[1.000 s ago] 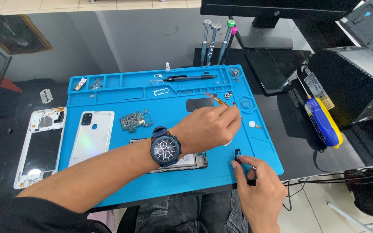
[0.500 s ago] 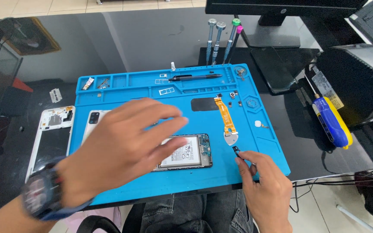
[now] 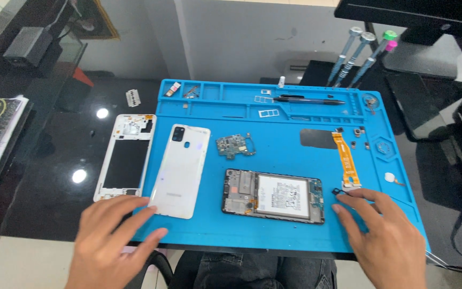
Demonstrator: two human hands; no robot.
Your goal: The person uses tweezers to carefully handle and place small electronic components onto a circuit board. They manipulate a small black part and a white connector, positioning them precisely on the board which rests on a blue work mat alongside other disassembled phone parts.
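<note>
While both hands rest flat-fingered on the blue repair mat [image 3: 295,235], nothing is gripped. Left hand [image 3: 114,235], fingers spread, touches the lower edge of the white back cover [image 3: 180,170]; a careless nudge could slide it off. Opened phone [image 3: 274,196] lies mid-mat between the hands. Right hand [image 3: 383,235], fingers apart, fingertips beside the orange flex cable [image 3: 347,160]; risk of creasing it. Loose screws [image 3: 356,134] nearby could scatter.
</note>
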